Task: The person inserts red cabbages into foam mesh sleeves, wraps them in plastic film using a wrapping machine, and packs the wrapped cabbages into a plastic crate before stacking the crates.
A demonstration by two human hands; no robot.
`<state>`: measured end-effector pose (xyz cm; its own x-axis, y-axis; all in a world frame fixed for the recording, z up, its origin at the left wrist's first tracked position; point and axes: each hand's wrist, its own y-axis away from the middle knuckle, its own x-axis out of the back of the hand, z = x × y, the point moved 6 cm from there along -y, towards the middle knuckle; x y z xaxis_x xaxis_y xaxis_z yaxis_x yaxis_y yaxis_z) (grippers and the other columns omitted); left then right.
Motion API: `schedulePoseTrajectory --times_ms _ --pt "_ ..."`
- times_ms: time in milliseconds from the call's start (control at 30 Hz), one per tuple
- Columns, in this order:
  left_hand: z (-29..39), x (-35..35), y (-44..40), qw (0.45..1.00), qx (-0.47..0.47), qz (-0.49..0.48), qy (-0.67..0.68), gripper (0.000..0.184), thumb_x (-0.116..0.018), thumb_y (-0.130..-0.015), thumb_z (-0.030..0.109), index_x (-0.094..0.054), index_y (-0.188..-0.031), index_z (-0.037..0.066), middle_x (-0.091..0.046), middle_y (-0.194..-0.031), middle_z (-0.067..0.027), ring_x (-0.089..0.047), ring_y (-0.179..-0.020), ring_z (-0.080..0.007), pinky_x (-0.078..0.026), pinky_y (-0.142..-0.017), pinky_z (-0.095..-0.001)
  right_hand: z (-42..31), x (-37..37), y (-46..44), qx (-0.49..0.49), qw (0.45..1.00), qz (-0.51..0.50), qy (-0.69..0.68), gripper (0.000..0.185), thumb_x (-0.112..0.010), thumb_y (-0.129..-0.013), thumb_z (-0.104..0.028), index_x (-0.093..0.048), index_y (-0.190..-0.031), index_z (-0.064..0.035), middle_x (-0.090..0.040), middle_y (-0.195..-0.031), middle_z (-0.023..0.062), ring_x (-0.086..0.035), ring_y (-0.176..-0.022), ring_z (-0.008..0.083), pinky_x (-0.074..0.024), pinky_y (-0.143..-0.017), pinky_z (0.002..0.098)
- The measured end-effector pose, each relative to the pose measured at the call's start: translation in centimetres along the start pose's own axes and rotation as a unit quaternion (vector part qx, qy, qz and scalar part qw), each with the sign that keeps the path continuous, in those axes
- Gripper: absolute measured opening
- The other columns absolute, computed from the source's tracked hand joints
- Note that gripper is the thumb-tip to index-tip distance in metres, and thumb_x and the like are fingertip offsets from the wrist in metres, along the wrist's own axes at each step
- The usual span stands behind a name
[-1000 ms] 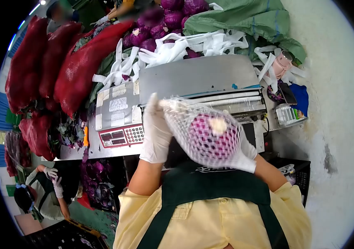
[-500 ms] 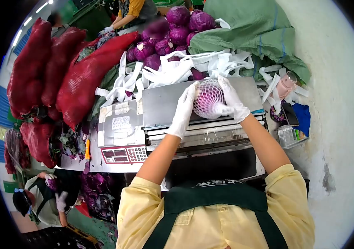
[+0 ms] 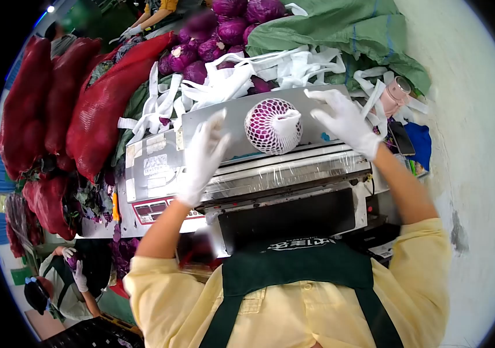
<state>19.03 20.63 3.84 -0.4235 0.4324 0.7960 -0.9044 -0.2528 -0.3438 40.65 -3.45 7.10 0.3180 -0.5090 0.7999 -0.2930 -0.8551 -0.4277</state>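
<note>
1. Left hand (image 3: 203, 155): grip open, fingers spread, empty, near the netted cabbage (image 3: 273, 126).
2. Right hand (image 3: 346, 123): grip open, empty, near the other side.
3. The netted cabbage rests on the metal cover (image 3: 237, 123).

- Worktop (image 3: 94, 228): pale, smooth; clock positions read about the wrapping machine (image 3: 294, 174).
- Centre: wrapping machine; its grey metal plate (image 3: 218, 111) bears one netted red cabbage (image 3: 265, 123).
- 9 o'clock: digital scale (image 3: 152, 165), alongside the machine.
- Between 8 and 9 o'clock: orange-handled tool (image 3: 115, 206), near the scale, among leaf scraps (image 3: 94, 197).
- 3 o'clock: dark phone (image 3: 401, 138), beside blue cloth (image 3: 419, 142).
</note>
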Motion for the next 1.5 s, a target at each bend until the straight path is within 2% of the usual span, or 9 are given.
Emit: schedulePoseTrajectory --times_ms 367,567,700,833,1033,1100,1300,1433,1500 --pt "1.2 -2.9 4.8 0.924 -0.199 -0.233 -0.229 0.039 -0.053 -0.090 0.024 -0.054 -0.128 0.035 -0.054 -0.128 -0.0060 -0.067 -0.088 -0.0285 -0.055 -0.073 -0.0385 -0.7 -4.3 7.7 0.260 0.890 -0.272 0.257 0.004 -0.054 -0.079 -0.016 -0.058 -0.080 -0.0162 -0.053 -0.079 0.0058 -0.057 -0.073 0.0238 -0.0471 -0.059 0.0374" --pt "0.1 -1.5 7.2 0.932 0.169 -0.099 0.306 0.023 -0.046 -0.101 0.018 -0.058 -0.119 0.010 -0.065 -0.109 -0.0071 -0.067 -0.091 -0.0170 -0.054 -0.073 -0.0308 -1.0 -0.8 7.6 -0.381 0.858 -0.160 -0.307 0.004 -0.052 -0.088 -0.004 -0.052 -0.085 -0.0018 -0.060 -0.073 0.0115 -0.067 -0.063 0.0254 -0.0541 -0.059 0.0315" --pt "3.6 5.5 5.2 0.825 0.127 0.060 0.548 0.023 -0.043 -0.102 0.018 -0.056 -0.106 0.000 -0.067 -0.106 -0.0134 -0.067 -0.097 -0.0204 -0.055 -0.084 -0.0336 -3.1 6.6 3.7 -0.290 0.864 -0.029 -0.410 0.005 -0.054 -0.088 -0.002 -0.049 -0.089 -0.0004 -0.058 -0.076 0.0088 -0.064 -0.066 0.0186 -0.0550 -0.060 0.0297" --pt "4.6 6.7 -1.2 0.955 -0.012 0.098 0.280 0.070 -0.073 -0.083 0.024 -0.038 -0.139 0.000 -0.048 -0.136 -0.0223 -0.047 -0.127 -0.0307 -0.037 -0.107 -0.0388 -1.9 8.3 -2.1 -0.196 0.919 0.175 -0.295 0.007 -0.055 -0.088 0.001 -0.051 -0.093 -0.0032 -0.059 -0.085 0.0061 -0.061 -0.079 0.0166 -0.0513 -0.074 0.0281" --pt "3.8 -6.0 -5.6 0.954 -0.020 -0.108 0.278 0.116 -0.087 -0.064 0.033 -0.016 -0.151 0.005 -0.032 -0.149 -0.0194 -0.036 -0.136 -0.0274 -0.028 -0.113 -0.0367 -6.5 -2.0 -6.5 -0.042 0.972 -0.232 0.011 0.065 -0.059 -0.083 -0.002 -0.033 -0.142 -0.0011 -0.053 -0.129 0.0207 -0.053 -0.118 0.0287 -0.0415 -0.101 0.0328" --pt "3.5 -6.5 -6.2 0.946 0.039 -0.117 0.299 0.111 -0.085 -0.068 0.034 -0.017 -0.151 0.005 -0.035 -0.147 -0.0176 -0.039 -0.133 -0.0257 -0.031 -0.111 -0.0354 0.4 -7.4 -3.8 0.038 0.971 -0.031 -0.234 0.074 -0.067 -0.078 -0.005 -0.032 -0.143 -0.0023 -0.051 -0.132 0.0161 -0.051 -0.121 0.0240 -0.0395 -0.103 0.0323" --pt "6.9 -7.7 -0.7 0.772 0.257 -0.239 0.530 0.078 -0.053 -0.091 0.058 -0.030 -0.146 0.008 -0.046 -0.138 -0.0134 -0.045 -0.127 -0.0203 -0.040 -0.104 -0.0336 -4.5 -5.6 1.4 -0.139 0.793 -0.317 -0.502 0.075 -0.074 -0.072 -0.003 -0.038 -0.138 -0.0025 -0.054 -0.126 0.0112 -0.053 -0.115 0.0152 -0.0422 -0.101 0.0303" --pt "14.2 -6.6 7.8 0.536 0.395 -0.432 0.609 0.084 -0.023 -0.089 0.076 -0.029 -0.148 0.017 -0.044 -0.142 -0.0117 -0.048 -0.126 -0.0230 -0.044 -0.102 -0.0421 -6.8 -9.2 14.9 -0.485 0.384 -0.389 -0.683 0.052 -0.059 -0.086 -0.004 -0.042 -0.135 0.0032 -0.057 -0.124 0.0138 -0.061 -0.105 0.0222 -0.0492 -0.094 0.0371" --pt "13.4 -9.3 10.8 0.509 0.418 -0.421 0.624 0.081 -0.027 -0.090 0.073 -0.030 -0.148 0.015 -0.043 -0.144 -0.0108 -0.050 -0.124 -0.0251 -0.043 -0.103 -0.0440 -2.4 -16.7 24.1 -0.470 0.346 -0.377 -0.719 0.043 -0.053 -0.091 -0.011 -0.046 -0.130 0.0061 -0.059 -0.122 0.0162 -0.061 -0.108 0.0250 -0.0488 -0.096 0.0384"
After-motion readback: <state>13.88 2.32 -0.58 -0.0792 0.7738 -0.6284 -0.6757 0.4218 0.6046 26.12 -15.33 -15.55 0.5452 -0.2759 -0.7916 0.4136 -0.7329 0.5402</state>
